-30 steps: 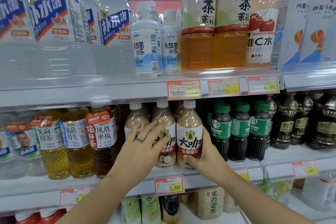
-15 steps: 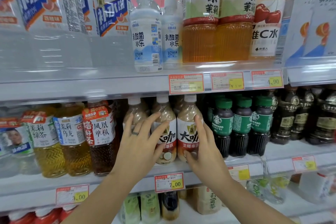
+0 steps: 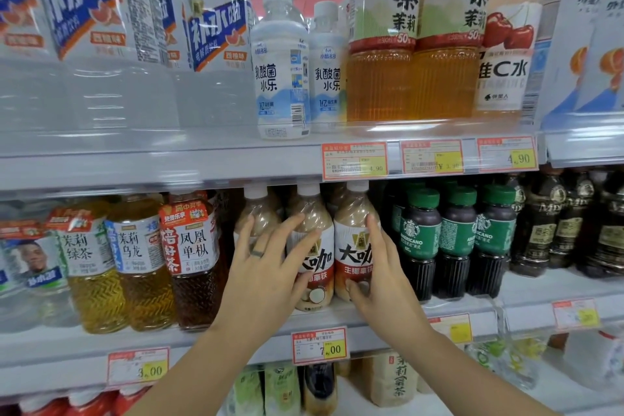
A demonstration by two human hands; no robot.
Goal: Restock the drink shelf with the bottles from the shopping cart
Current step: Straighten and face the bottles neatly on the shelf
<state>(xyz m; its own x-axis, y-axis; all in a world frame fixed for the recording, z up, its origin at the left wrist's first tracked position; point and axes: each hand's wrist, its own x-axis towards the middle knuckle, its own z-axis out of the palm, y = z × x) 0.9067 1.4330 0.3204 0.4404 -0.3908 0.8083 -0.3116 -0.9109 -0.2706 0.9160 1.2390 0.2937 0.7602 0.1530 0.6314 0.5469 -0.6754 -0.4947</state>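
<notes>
A dark tea bottle (image 3: 189, 263) stands toward the left of the middle shelf (image 3: 236, 339); its clear plastic is ribbed below a glossy sleeve. Just right of it the left hand (image 3: 266, 273) is spread wide, fingers straight and apart with a ring on one. Its fingertips rest on the shoulders of two tan milk-coffee bottles, the left bottle (image 3: 260, 216) and the middle bottle (image 3: 314, 260). It grips nothing and lies much as it did a second ago.

Close against the middle bottle stands the front bottle (image 3: 351, 246), upright at the shelf's front edge above the yellow price tag (image 3: 319, 346). A second ago the right hand (image 3: 385, 284) was wrapped round this bottle, fingers hooked behind it. Now its fingers lie nearly straight up the bottle's right side, and only the thumb presses the lower label. I take that as letting go: the bottle looks placed, and both hands are squaring the row. The cart is out of view.

These bottles are rounded and narrow at the neck, with white screw caps and slick sleeves, so they should slide easily on the smooth grey shelf. Further right stand green-capped coffee bottles (image 3: 456, 240), dark, with fluted lower halves.
</notes>
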